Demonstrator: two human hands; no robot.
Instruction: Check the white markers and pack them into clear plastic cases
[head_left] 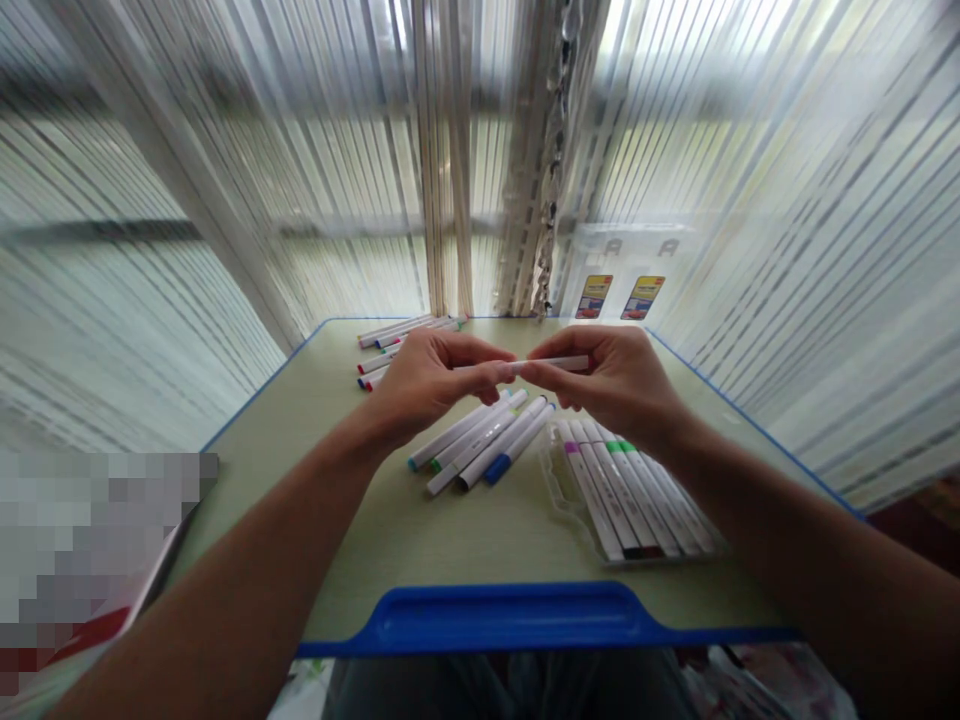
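Over the middle of the table, a white marker lies level between my two hands. My left hand pinches its left end between thumb and fingers. From the other side, my right hand grips it, with the fingertips of both hands almost meeting. Much of the marker's left part is hidden by my fingers. Below my hands several white markers with coloured ends lie side by side on the table. Under my right forearm, a clear plastic case holds a row of white markers, partly covered by my arm.
More markers lie in a loose pile behind my left hand. At the far right edge stands a clear case lid with two labels. The pale table has a blue rim and a blue front tray. String curtains hang behind.
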